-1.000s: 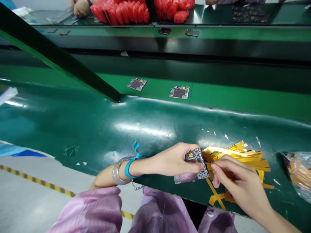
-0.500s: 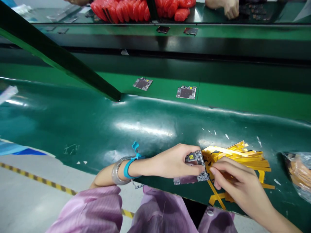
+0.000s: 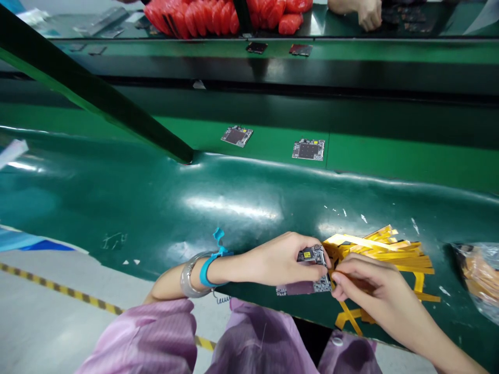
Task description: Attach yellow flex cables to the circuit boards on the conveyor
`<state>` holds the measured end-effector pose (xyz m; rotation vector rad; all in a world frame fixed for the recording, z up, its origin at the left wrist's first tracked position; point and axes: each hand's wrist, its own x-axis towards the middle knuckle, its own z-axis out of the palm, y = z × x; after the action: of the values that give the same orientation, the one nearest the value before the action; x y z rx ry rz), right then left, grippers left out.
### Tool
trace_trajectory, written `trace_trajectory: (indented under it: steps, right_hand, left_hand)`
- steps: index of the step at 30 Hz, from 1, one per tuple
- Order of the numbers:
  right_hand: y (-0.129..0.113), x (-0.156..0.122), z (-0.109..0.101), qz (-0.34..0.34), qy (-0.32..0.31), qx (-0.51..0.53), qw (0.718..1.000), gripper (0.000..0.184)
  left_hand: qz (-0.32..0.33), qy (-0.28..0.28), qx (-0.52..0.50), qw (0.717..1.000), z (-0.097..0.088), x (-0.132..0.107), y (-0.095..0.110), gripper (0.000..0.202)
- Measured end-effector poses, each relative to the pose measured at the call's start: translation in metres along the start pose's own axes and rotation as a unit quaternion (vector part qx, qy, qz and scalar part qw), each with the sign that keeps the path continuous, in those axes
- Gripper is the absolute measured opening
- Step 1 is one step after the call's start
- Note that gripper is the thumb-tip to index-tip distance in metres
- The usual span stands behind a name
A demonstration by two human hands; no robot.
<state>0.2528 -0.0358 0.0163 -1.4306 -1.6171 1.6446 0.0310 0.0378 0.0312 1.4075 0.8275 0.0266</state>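
Observation:
My left hand (image 3: 278, 259) grips a circuit board (image 3: 298, 289) near the bench's front edge, thumb on top and fingers at its far side. The board carries silver parts, a dark plate and a small yellow label, and my fingers cover part of it. At the board's right edge, my right hand (image 3: 374, 291) is closed in a pinch on the end of an orange-yellow flat flex cable (image 3: 339, 278). Whether the cable's end touches the board's connector is hidden by the fingertips. Behind and under my right hand spreads a pile of similar flex cables (image 3: 409, 259).
Two circuit boards (image 3: 237, 136) lie on the green conveyor belt (image 3: 390, 156) beyond the bench. A dark slanted post (image 3: 117, 104) stands at left. On the right is a clear plastic bag (image 3: 483, 280). Across the line are red wrapped bundles (image 3: 195, 18) and another person's hand (image 3: 368, 13).
My right hand has shifted slightly left, closer to the held board. The boards on the near belt have moved right, while those on the far belt have moved left.

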Motion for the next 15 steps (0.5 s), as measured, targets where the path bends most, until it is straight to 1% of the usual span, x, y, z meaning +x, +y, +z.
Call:
trace_trajectory:
  steps: [5,8,11,15]
  right_hand:
    - [-0.0023,-0.0006,0.0027,-0.006,0.043,0.035,0.998,0.025]
    - [-0.0023,0.0002,0.0054,-0.015,0.065,0.042,0.997,0.025]
    - [-0.0012,0.0007,0.0067,-0.027,0.074,0.043,0.996,0.025]
    - [-0.0018,-0.0005,0.0060,-0.015,0.077,0.059,0.995,0.022]
  left_hand:
    - [-0.005,0.013,-0.041,0.999,0.0003,0.0001,-0.0010,0.024]
    - [-0.005,0.019,-0.045,0.999,0.0001,0.0007,-0.0010,0.025]
    - [-0.012,0.019,-0.045,0.999,-0.0004,0.0010,-0.0013,0.026]
    - [-0.005,0.015,-0.049,0.999,-0.0005,0.0008,-0.0010,0.025]
